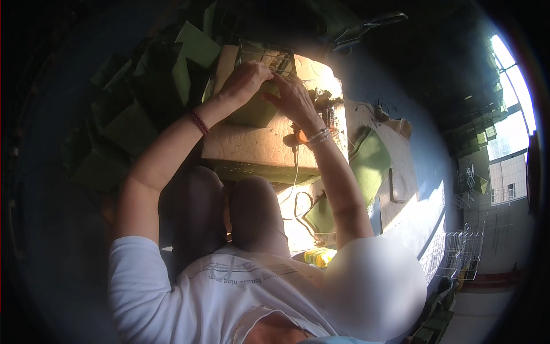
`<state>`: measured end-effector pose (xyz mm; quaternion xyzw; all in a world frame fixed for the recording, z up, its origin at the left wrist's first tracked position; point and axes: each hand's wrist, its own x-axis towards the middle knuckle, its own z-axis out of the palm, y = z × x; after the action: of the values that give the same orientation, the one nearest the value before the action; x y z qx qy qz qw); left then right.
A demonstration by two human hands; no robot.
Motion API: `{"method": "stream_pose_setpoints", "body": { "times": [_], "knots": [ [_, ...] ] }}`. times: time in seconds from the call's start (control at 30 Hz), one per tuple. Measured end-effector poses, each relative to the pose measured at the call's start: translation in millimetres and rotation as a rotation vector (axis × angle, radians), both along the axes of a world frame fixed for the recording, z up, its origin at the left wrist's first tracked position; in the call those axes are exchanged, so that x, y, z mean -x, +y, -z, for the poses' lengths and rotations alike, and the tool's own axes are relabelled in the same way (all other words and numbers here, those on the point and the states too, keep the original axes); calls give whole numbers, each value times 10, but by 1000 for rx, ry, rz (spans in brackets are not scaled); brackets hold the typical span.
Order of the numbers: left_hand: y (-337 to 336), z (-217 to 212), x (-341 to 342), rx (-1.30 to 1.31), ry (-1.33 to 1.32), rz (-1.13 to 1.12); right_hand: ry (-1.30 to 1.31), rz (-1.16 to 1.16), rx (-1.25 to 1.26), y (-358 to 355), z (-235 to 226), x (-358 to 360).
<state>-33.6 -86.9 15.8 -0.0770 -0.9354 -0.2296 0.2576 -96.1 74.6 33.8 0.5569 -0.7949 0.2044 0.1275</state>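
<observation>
Over the green piece (255, 110), left hand (246, 80) and right hand (294, 100) seemingly meet.

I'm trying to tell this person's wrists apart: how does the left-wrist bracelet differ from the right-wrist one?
Colour: the left-wrist bracelet is dark red, while the right-wrist bracelet is pale, almost white.
Surroundings: an orange object appears right beside the right-wrist bracelet; the left-wrist bracelet has none next to it.
Shared: both are worn around a bare wrist, below a hand.
</observation>
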Motion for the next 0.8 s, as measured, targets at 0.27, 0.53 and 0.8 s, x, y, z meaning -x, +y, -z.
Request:
{"method": "stream_pose_setpoints", "body": {
  "times": [0.27, 0.53, 0.8],
  "knots": [
    [-223, 158, -635, 73, 638, -7, 239, -59, 283, -57, 189, -248],
    [-127, 269, -443, 232, 511, -93, 170, 11, 274, -279, 347, -201],
    [-361, -96, -345, 144, 134, 80, -165, -211, 167, -143, -10, -176]
  ]
}}
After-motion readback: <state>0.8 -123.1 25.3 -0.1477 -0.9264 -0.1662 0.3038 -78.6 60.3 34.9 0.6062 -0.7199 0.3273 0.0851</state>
